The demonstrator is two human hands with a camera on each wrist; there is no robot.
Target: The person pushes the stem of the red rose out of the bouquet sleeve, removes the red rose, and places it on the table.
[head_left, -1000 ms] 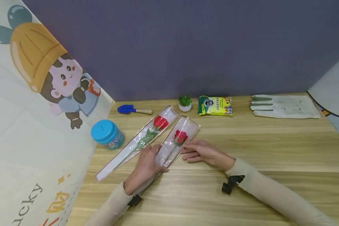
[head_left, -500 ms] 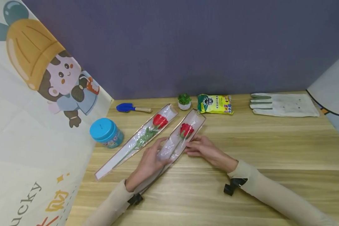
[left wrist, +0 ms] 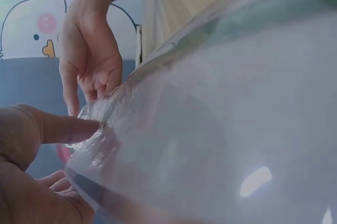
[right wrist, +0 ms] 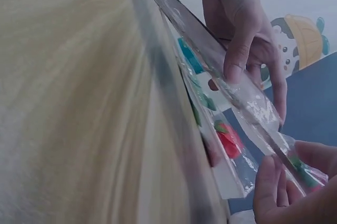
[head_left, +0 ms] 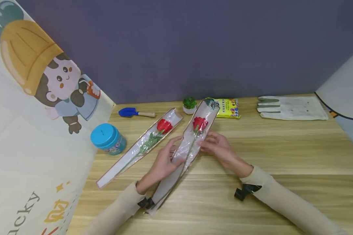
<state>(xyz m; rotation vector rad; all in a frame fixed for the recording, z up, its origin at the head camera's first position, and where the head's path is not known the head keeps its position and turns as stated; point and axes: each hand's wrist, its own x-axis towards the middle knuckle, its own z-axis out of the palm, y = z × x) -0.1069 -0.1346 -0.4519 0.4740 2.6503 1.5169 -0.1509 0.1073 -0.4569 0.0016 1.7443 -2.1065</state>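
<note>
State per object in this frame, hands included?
Held rose sleeve: lifted, tilted, gripped by both hands.
Second rose sleeve: flat on table, untouched.
Left hand: pinching sleeve.
Right hand: pinching sleeve.
Blue jar: upright, lid on.
Trowel: lying flat.
Yellow bag: lying flat.
Glove: lying flat.
Small plant: upright.

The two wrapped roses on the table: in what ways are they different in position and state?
The held rose is gripped by the left hand and right hand, its flower end raised; the other rose lies flat on the table, untouched. The held rose points toward the yellow bag, the other toward the small plant. Both are red, in long clear sleeves.
</note>
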